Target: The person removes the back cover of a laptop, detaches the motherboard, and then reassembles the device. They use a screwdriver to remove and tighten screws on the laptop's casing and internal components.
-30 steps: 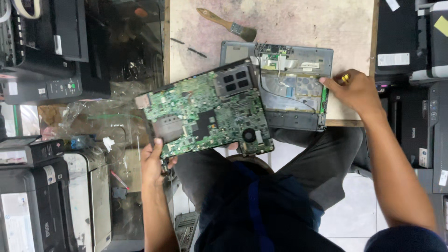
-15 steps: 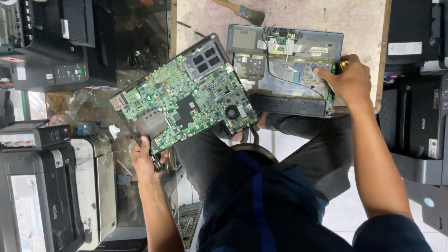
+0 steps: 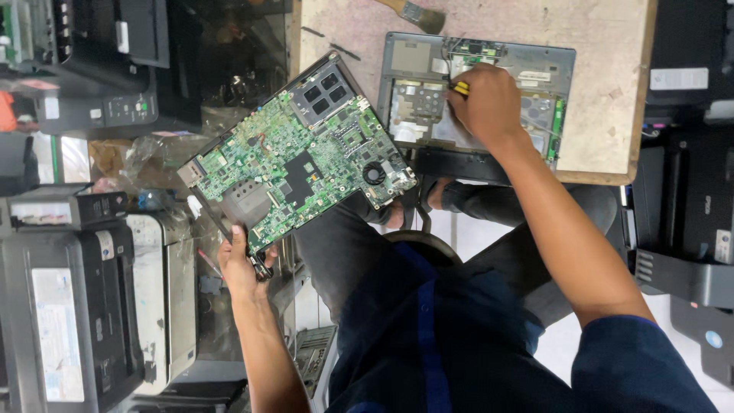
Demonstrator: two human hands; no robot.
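Note:
My left hand (image 3: 243, 264) grips the near corner of a green laptop motherboard (image 3: 298, 157) and holds it tilted above my lap, left of the table. My right hand (image 3: 489, 103) is closed around a yellow-handled tool (image 3: 460, 88), its tip down inside the open grey laptop base (image 3: 413, 103) that lies on the worn table (image 3: 604, 92). A small green board (image 3: 474, 52) sits at the far edge of the base.
A paintbrush (image 3: 417, 13) lies at the table's far edge. Black printers (image 3: 69, 76) are stacked on the left, a white and black printer (image 3: 92, 306) is nearer. More dark machines (image 3: 688, 199) stand on the right.
My right hand moved from the base's right edge to its middle top. My left hand swung the motherboard further left, clear of the base.

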